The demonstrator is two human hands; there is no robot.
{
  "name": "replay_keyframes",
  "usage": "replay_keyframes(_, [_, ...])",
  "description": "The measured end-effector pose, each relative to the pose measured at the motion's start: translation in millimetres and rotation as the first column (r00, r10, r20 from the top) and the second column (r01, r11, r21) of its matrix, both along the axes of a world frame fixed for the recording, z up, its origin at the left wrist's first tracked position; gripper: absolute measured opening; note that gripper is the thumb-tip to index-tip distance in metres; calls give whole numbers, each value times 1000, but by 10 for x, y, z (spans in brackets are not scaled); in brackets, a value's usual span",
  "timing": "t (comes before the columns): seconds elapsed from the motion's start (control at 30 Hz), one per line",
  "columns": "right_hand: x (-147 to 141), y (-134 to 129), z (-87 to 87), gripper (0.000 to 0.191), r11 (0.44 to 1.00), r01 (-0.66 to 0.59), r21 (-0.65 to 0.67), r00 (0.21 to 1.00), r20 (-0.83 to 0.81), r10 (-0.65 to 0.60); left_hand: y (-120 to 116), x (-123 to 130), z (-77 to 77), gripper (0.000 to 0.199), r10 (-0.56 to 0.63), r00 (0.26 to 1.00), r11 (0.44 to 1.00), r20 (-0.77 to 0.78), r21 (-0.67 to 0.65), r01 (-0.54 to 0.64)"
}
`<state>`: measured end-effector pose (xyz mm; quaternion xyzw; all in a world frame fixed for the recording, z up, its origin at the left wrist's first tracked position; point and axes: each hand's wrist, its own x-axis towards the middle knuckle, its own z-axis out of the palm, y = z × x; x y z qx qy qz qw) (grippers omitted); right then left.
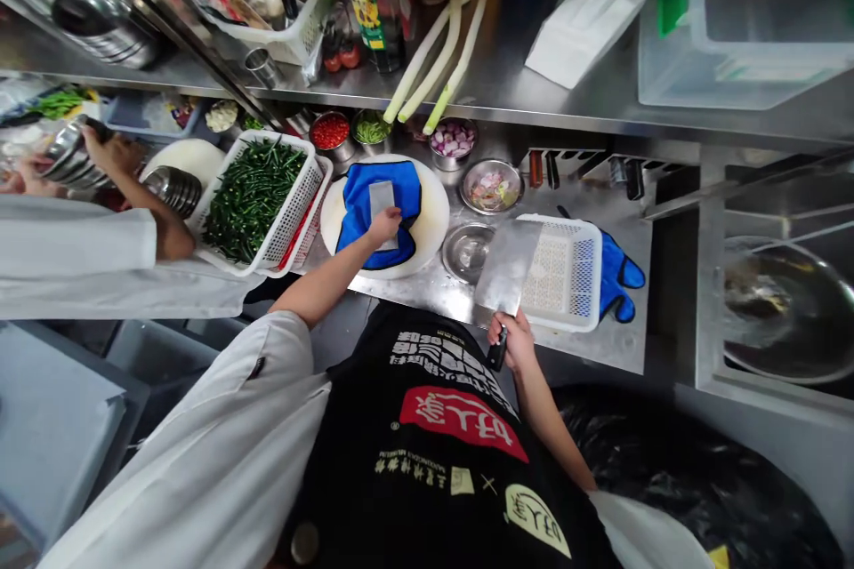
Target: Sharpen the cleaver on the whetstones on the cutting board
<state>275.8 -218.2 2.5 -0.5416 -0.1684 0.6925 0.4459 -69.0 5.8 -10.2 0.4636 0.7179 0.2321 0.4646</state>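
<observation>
My right hand (513, 340) is wrapped round the black handle of a cleaver (511, 262). Its broad blade points away from me, over the left end of a white plastic basket (567, 276). My left hand (385, 227) is closed at the right edge of a grey whetstone (382, 196), covering part of it. Beneath the stone a blue cloth (357, 187) with dark edging is spread over a round white cutting board (433, 213). Between board and basket sits a metal bowl (467, 253); behind it another bowl (492, 187) holds chopped scraps.
Left of the board stand baskets of green chillies (257, 196). Behind are bowls of red pieces (330, 132) and shallots (454, 140). Leeks (433, 53) overhang the shelf edge (507, 113). Another blue cloth (617, 276) lies right. At far left a co-worker's hands (110, 156) hold metal bowls.
</observation>
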Motion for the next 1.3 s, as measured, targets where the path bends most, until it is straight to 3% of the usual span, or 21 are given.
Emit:
replay_keyframes(0.17, [-148, 284, -33, 48, 982, -191, 14, 981, 47, 190, -259, -205, 174, 27, -181, 980, 980, -85, 61, 187])
replay_keyframes(0.27, [-246, 484, -55, 40, 923, -385, 6, 891, 265, 370, -587, -277, 282, 31, -263, 940, 950, -218, 109, 291])
replay_keyframes(0.33, [-366, 666, -47, 39, 827, -562, -33, 680, 551, 484, -815, -361, 363, 34, -276, 903, 926, -330, 160, 341])
replay_keyframes(0.4, [-554, 874, -21, 47, 670, -729, -139, 317, 799, 511, -987, -460, 421, 36, -224, 878, 893, -422, 273, 358])
replay_keyframes(0.47, [-794, 1064, 1, 56, 497, -819, -288, -35, 888, 458, -1084, -555, 410, 39, -183, 852, 831, -491, 386, 401])
replay_keyframes(0.5, [-916, 1136, 2, 59, 428, -831, -355, -161, 891, 425, -1113, -598, 367, 41, -194, 832, 798, -520, 409, 442])
replay_keyframes(0.53, [-1028, 1186, -5, 61, 374, -835, -405, -252, 884, 394, -1138, -636, 300, 42, -228, 809, 778, -542, 398, 486])
replay_keyframes(0.6, [-1195, 1226, -48, 62, 305, -833, -462, -358, 869, 341, -1205, -702, 103, 50, -328, 752, 763, -572, 309, 568])
replay_keyframes(0.77, [-1318, 1364, -186, 64, 160, -806, -570, -505, 802, 319, -1337, -848, -431, 71, -470, 685, 764, -557, 132, 632])
replay_keyframes(0.87, [-1438, 1755, -230, 65, 139, -804, -577, -517, 796, 315, -1041, -990, -593, 75, -467, 694, 774, -547, 126, 620])
replay_keyframes(0.93, [-1540, 1990, -255, 68, 169, -808, -565, -502, 809, 307, -786, -1077, -642, 74, -454, 708, 789, -541, 125, 601])
replay_keyframes(1.0, [-1574, 2007, -263, 69, 192, -800, -569, -501, 809, 308, -725, -1096, -649, 75, -446, 716, 795, -537, 129, 592])
replay_keyframes(1.07, [-1495, 1769, -238, 68, 163, -785, -598, -527, 783, 332, -964, -1025, -617, 76, -466, 710, 779, -529, 135, 612])
replay_keyframes(1.13, [-1348, 1443, -191, 64, 103, -762, -639, -566, 735, 374, -1370, -900, -568, 77, -509, 692, 748, -513, 134, 650])
replay_keyframes(1.2, [-1243, 1286, -152, 60, 55, -740, -670, -596, 692, 408, -1649, -808, -530, 78, -531, 686, 743, -497, 115, 659])
replay_keyframes(1.23, [-1237, 1323, -144, 59, 48, -738, -673, -600, 687, 410, -1666, -799, -522, 78, -529, 691, 752, -493, 105, 651])
replay_keyframes(1.3, [-1316, 1592, -158, 61, 72, -752, -656, -586, 713, 385, -1446, -853, -534, 77, -504, 712, 784, -489, 86, 614])
